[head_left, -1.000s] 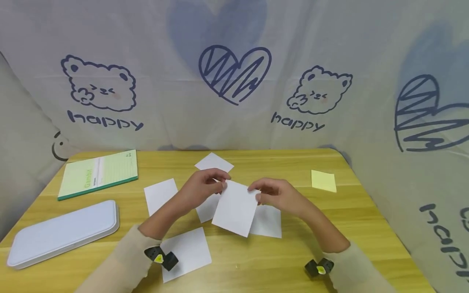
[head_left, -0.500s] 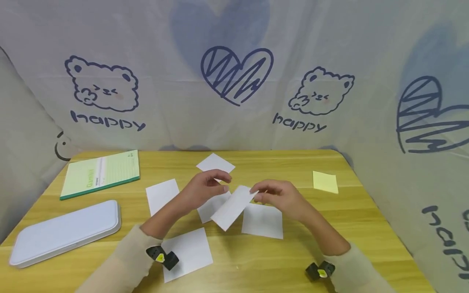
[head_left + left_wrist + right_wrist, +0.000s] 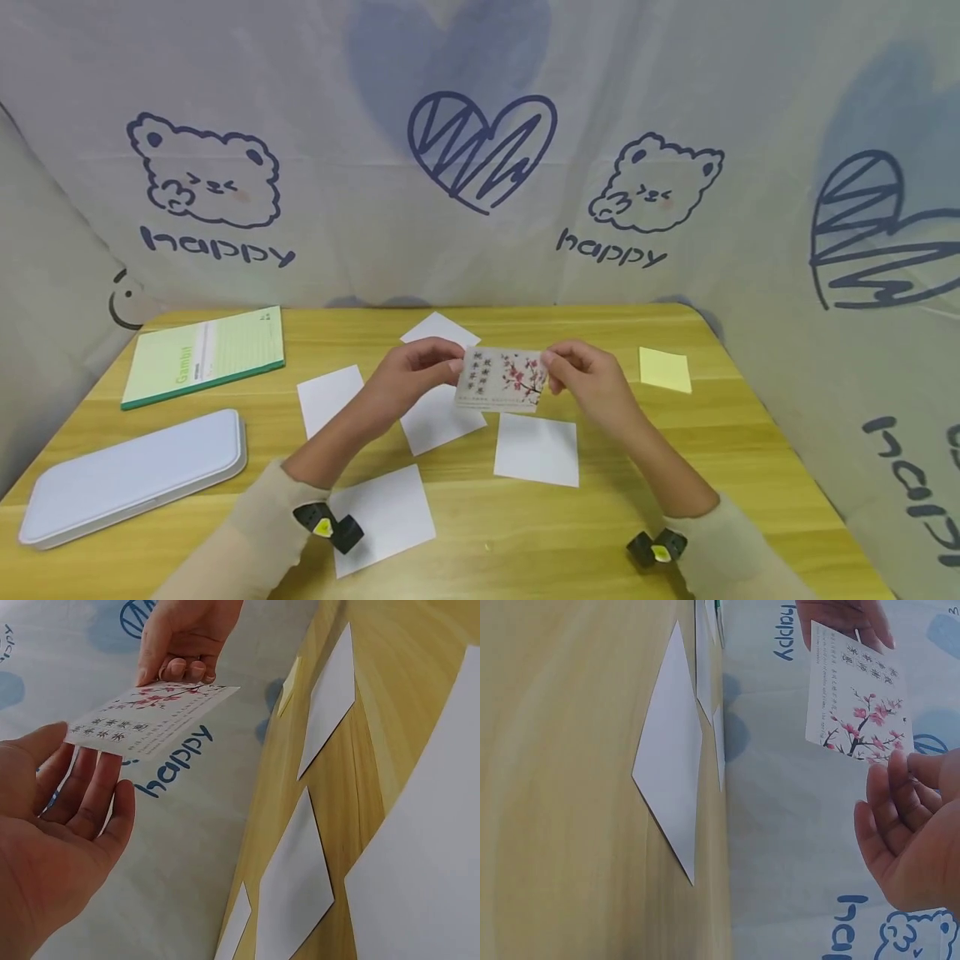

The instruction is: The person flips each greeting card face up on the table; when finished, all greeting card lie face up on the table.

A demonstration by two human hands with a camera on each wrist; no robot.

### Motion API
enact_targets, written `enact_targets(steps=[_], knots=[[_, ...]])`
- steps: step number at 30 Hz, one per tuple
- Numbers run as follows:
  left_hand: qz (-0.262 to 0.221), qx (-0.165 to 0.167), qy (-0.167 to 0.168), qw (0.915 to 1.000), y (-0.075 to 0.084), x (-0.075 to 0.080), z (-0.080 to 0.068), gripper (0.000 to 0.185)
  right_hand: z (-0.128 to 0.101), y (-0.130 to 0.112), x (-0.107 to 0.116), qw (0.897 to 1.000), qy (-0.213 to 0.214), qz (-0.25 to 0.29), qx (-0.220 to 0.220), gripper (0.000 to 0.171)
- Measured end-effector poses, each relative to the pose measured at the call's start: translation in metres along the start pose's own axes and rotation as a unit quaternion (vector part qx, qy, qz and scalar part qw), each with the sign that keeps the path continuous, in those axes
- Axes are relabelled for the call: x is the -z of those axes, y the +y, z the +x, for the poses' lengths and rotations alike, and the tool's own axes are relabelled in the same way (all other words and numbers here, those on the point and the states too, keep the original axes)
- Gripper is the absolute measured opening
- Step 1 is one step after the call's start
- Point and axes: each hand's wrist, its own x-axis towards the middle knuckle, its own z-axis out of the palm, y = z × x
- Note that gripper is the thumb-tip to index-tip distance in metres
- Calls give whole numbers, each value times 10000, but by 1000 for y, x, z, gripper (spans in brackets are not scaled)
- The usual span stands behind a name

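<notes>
Left hand [image 3: 416,371] at 9 o'clock of the card [image 3: 501,379], thumb and fingers pinching its left edge; right hand [image 3: 588,379] at 3 o'clock, pinching the right edge. Card held level above the desk [image 3: 750,467], well clear of the wood, printed face up toward the head camera: pink blossoms on a dark branch at the right half, columns of small dark characters at the left half, too small to read. Same print clear in the right wrist view [image 3: 857,694] and in the left wrist view [image 3: 150,716], left fingers [image 3: 90,787] under the card there.

Green notebook [image 3: 202,354] at 10 o'clock of the hands, a word like "Gambol" on its cover, not fully legible. "happy" printed in dark blue on the backdrop cloth [image 3: 480,125], under each bear drawing.

Half a second ago: only the blank white back of the card showing, tilted down between the hands. Now turned over, raised and flat, print uppermost.

Pale blue flat case [image 3: 131,475] at 8 o'clock, lid shut, contents hidden. White paper squares [image 3: 536,450] flat on the desk below and around the hands, five in sight. Yellow sticky note [image 3: 664,370] at 3 o'clock, well apart from the right hand.
</notes>
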Motion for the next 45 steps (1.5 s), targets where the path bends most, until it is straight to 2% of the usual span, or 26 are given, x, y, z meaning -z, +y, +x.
enact_targets(steps=[3, 6, 10, 12, 15, 19, 24, 28, 32, 36, 40, 45], knots=[[38, 26, 186, 9998, -1, -2, 0, 24, 0, 0, 0, 10000, -10, 38, -3, 27], [25, 28, 401, 9992, -2, -3, 1, 24, 0, 0, -1, 9998, 52, -164, 78, 27], [-36, 7, 654, 9979, -5, -4, 5, 32, 1, 0, 0, 9990, 155, -395, 106, 26], [-55, -2, 679, 9977, -8, -5, 8, 40, 1, 0, 1, 9992, 122, -373, 78, 26], [-69, -18, 601, 9982, -11, -8, 14, 46, 2, 2, 4, 9996, 89, -267, -14, 28], [88, -101, 422, 9990, -14, -14, 30, 41, 6, 8, 12, 9991, 158, -367, -128, 28], [249, -110, 185, 9995, -19, -21, 57, 30, 21, 25, 28, 9967, 114, -758, -263, 28], [232, 15, -38, 9997, -24, -29, 80, 26, 37, 38, 44, 9945, -20, -1017, -244, 26], [869, 85, -244, 9959, -31, -36, 102, 23, 54, 51, 59, 9907, -253, -1298, -310, 24], [1785, 41, -261, 9836, -40, -41, 123, 19, 70, 64, 69, 9852, -443, -1605, -405, 23], [2203, 154, -237, 9750, -49, -44, 139, 17, 82, 77, 75, 9778, -604, -1990, -267, 22], [2665, 360, -355, 9625, -55, -47, 152, 17, 93, 95, 78, 9668, -761, -2435, -117, 16]])
